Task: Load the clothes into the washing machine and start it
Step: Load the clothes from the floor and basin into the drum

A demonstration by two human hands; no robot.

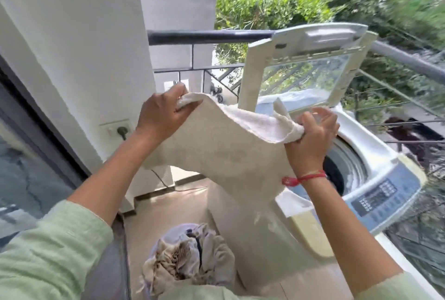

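Towel [216,148] spread wide in front of the washing machine [385,201]!
Lid [250,75] raised, full basket [173,230] below; left hand [160,116] and right hand [310,136] each clutch a top corner, cream cloth sagging, half hiding the drum.

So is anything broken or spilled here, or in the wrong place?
Nothing stands out. The washing machine has its lid standing open, ready for loading. The left hand and right hand hold a cream towel up beside it, and more clothes sit heaped in the basket below. No spill or damage shows.
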